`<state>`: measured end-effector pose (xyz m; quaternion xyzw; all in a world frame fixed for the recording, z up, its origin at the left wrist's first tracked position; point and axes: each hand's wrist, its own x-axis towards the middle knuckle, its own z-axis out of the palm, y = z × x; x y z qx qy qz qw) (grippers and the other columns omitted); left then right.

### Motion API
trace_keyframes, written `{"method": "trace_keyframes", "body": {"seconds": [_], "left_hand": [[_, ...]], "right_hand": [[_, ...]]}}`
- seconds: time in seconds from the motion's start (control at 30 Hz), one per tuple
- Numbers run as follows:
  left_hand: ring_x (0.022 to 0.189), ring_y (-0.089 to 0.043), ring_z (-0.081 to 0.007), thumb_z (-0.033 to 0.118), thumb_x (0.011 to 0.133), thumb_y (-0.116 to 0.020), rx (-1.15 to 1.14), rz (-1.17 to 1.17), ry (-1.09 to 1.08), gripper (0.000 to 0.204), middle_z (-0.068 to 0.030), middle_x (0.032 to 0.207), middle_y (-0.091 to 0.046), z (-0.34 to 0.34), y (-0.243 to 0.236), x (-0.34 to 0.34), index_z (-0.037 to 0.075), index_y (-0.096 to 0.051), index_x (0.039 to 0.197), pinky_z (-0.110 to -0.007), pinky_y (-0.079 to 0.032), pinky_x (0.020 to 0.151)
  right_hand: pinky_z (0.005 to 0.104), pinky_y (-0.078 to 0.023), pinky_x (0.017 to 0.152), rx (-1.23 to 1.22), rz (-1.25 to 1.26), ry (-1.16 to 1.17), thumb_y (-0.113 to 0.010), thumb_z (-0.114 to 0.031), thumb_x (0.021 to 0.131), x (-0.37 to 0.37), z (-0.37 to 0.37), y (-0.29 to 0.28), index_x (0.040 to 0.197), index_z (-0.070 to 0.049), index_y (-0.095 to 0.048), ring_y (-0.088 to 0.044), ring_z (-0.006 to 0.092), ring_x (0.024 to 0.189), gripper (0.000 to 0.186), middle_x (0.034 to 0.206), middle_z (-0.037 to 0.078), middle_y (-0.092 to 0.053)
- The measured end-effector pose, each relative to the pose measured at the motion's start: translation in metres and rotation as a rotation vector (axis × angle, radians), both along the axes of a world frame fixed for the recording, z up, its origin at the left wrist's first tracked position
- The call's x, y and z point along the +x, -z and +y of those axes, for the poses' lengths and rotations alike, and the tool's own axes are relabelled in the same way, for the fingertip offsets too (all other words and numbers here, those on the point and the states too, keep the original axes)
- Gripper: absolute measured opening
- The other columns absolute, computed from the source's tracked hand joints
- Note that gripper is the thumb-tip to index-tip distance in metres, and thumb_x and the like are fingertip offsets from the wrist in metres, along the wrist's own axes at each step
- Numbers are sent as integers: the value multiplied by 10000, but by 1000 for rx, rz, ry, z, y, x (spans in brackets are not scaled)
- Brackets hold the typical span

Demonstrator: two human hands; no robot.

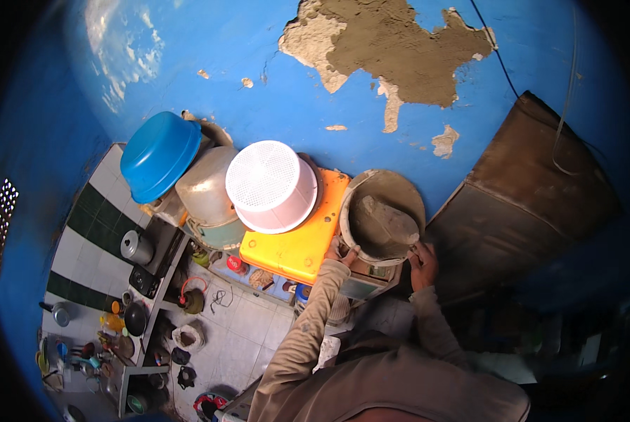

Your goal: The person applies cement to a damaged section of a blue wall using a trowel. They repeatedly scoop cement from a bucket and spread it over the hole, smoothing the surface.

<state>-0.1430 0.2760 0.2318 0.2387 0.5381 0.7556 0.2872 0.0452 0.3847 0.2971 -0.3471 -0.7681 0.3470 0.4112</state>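
**Two hands on a mortar bucket, wall looking rough**

So the bucket [399, 187] is near the blue wall [248, 116], just right of a yellow plastic lid [281, 252], and seems to be sitting on a box [368, 280]. Left hand [339, 253] has its fingers curled on the near left side; right hand [422, 269] has fingertips at the near right rim. Looks like a grasp from both sides — probably to keep it steady and level, given the wet-looking grey stuff in it. Having it right under the bare patch [399, 53] would keep things handy, I reckon.

The pink strainer [271, 186] and blue basin [159, 158] sit upside down to the left, maybe just to stack easier.

Hard to make out: a pale lump [392, 221] inside the bucket — scoop or mortar, no clue, and I can't tell if the right fingers touch it. Bucket's underside is hidden, and the far right is murky.
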Motion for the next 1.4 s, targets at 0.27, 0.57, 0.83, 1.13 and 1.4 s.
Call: {"method": "trace_keyframes", "body": {"seconds": [0.27,0.57,0.83,1.13,1.4], "left_hand": [[577,-550,-130,11,801,-636,-35,-227,6,240,-51,745,-553,1,-52,15,28,-432,927,-246,-460,471],[506,-511,-99,31,786,-656,-82,-159,-88,179,-26,631,-550,6,-23,14,36,-495,864,-247,-418,460],[592,-503,-99,218,737,-747,-163,32,-99,285,-24,684,-566,0,-3,8,35,-552,838,-251,-415,548],[555,-409,-77,233,706,-776,-87,11,-157,316,25,622,-469,0,-1,12,60,-516,760,-243,-366,518],[580,-436,-93,232,703,-777,-136,68,-153,326,18,642,-481,3,9,6,54,-519,794,-253,-389,549]], "right_hand": [[267,-420,731,-19,79,-29,-592,-56,809,14,16,-12,1038,76,-549,-523,167,818,267,914,81,-489],[260,-404,703,99,101,-86,-600,-64,790,19,33,-81,1033,51,-564,-497,143,795,271,904,72,-514],[245,-401,726,261,173,-226,-597,-64,791,-34,40,-227,996,58,-587,-497,117,807,238,866,36,-545],[209,-379,489,28,108,-415,-601,-209,806,-136,83,-359,1039,-6,-616,-514,54,656,310,782,2,-593],[248,-314,331,58,-186,-187,-548,-304,842,-206,146,-415,668,-83,-590,-427,87,394,285,516,-1,-522]]}}
